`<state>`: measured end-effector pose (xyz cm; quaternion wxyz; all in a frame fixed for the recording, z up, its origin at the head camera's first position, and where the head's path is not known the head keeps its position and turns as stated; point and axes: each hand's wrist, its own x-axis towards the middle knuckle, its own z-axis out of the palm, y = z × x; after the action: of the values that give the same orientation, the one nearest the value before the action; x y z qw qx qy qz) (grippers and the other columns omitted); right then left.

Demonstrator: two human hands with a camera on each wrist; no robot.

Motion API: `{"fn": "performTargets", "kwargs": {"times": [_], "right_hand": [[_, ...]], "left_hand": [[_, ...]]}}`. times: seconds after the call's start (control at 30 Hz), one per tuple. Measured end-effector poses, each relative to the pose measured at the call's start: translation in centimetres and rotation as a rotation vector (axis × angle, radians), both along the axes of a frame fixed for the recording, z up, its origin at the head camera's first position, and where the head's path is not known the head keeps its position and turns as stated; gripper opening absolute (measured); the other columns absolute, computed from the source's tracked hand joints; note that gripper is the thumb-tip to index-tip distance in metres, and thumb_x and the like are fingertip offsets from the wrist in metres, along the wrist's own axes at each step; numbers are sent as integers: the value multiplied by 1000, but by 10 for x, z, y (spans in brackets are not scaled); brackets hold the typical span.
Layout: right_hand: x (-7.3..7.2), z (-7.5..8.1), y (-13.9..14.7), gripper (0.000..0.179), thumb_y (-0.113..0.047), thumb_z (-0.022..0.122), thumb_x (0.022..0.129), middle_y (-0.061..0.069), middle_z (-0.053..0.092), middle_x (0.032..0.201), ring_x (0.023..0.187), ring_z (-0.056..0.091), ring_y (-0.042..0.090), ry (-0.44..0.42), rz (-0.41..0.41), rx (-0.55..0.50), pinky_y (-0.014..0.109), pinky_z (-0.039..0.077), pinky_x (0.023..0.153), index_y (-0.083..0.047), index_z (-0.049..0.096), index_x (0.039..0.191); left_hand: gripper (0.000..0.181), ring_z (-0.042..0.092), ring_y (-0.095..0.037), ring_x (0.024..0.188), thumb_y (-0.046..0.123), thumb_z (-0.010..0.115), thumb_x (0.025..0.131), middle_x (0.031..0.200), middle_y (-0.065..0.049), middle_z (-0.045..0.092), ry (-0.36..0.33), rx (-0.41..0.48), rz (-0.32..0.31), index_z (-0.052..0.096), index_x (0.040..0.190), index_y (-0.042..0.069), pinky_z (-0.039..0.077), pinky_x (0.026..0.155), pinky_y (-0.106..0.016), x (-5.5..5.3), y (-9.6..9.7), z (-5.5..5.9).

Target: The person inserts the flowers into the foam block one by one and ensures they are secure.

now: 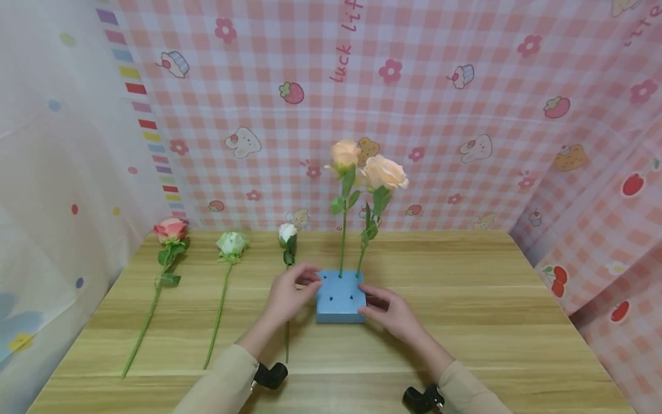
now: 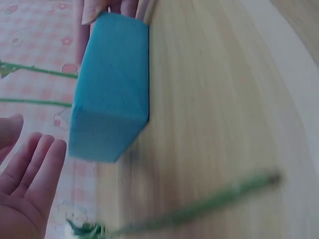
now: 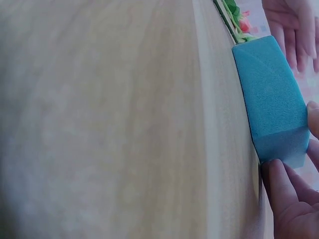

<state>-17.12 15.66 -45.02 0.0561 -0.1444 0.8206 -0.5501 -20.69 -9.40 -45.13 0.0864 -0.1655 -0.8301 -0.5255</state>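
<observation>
A blue foam block (image 1: 341,313) with dark holes in its top rests on the table. Two peach roses (image 1: 385,172) stand upright in its rear part. My left hand (image 1: 292,293) is at the block's left side; in the left wrist view its fingers (image 2: 42,169) are apart from the foam, extended, with nothing between them. At the right side my right hand (image 1: 393,313) touches the block, its fingers (image 3: 281,189) against the side face and its thumb near the top edge. A white rose (image 1: 287,234) lies just left of the block, its stem partly hidden under my left arm.
On the left of the wooden table (image 1: 465,333) lie a pink rose (image 1: 170,230) and a pale green flower (image 1: 233,244), stems toward me. A pink checked cloth (image 1: 439,115) hangs behind the table, with more cloth at both sides.
</observation>
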Motion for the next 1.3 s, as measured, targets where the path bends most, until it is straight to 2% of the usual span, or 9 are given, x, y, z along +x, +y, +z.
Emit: {"fn": "performTargets", "kwargs": {"times": [0.2, 0.53, 0.77, 0.83, 0.93, 1.17, 1.3], "right_hand": [[1, 0, 0, 46, -4, 70, 92, 28, 58, 130, 115, 58, 42, 11, 3, -5, 45, 50, 97, 9, 55, 133], [-1, -2, 1, 46, -4, 70, 92, 29, 57, 130, 115, 58, 43, 15, 7, -6, 45, 50, 96, 9, 55, 133], [-18, -38, 9, 50, -15, 73, 91, 22, 58, 133, 117, 59, 36, 3, -6, 2, 40, 51, 97, -1, 57, 137], [-18, -38, 10, 50, -17, 74, 91, 21, 58, 133, 117, 59, 35, 3, -5, 5, 40, 50, 97, -2, 58, 136], [-18, -37, 10, 51, -16, 74, 91, 22, 58, 133, 117, 59, 36, 8, -2, 3, 40, 51, 97, -2, 57, 137], [-17, -35, 9, 51, -14, 74, 90, 23, 57, 134, 117, 59, 38, 12, -2, -21, 42, 51, 97, 0, 57, 136], [-18, -37, 10, 50, -15, 74, 90, 22, 57, 133, 117, 59, 37, 12, -4, -5, 40, 51, 96, -1, 58, 136]], "left_hand": [[29, 66, -19, 86, 4, 74, 89, 94, -2, 72, -46, -30, 27, 68, 117, 8, 56, 78, -32, 6, -32, 0], [33, 67, -24, 88, 10, 72, 91, 98, -10, 72, -85, -107, 116, 65, 123, 4, 54, 77, -31, 8, -103, -2], [40, 67, -27, 92, 15, 70, 94, 104, -17, 71, -111, -144, 182, 60, 129, -1, 52, 73, -21, 16, -149, 2], [42, 66, -26, 93, 16, 69, 95, 106, -20, 70, -119, -151, 204, 59, 130, -3, 52, 73, -20, 18, -161, 4], [44, 65, -21, 94, 17, 68, 96, 110, -23, 69, -138, -171, 240, 56, 133, -4, 51, 74, -16, 23, -177, 7], [54, 54, 12, 88, 23, 67, 97, 118, -27, 65, -153, -189, 297, 50, 139, -5, 47, 72, -10, 37, -212, 10], [59, 51, 17, 88, 24, 68, 96, 122, -27, 63, -158, -167, 312, 47, 142, -4, 47, 72, -8, 45, -230, 9]]}}
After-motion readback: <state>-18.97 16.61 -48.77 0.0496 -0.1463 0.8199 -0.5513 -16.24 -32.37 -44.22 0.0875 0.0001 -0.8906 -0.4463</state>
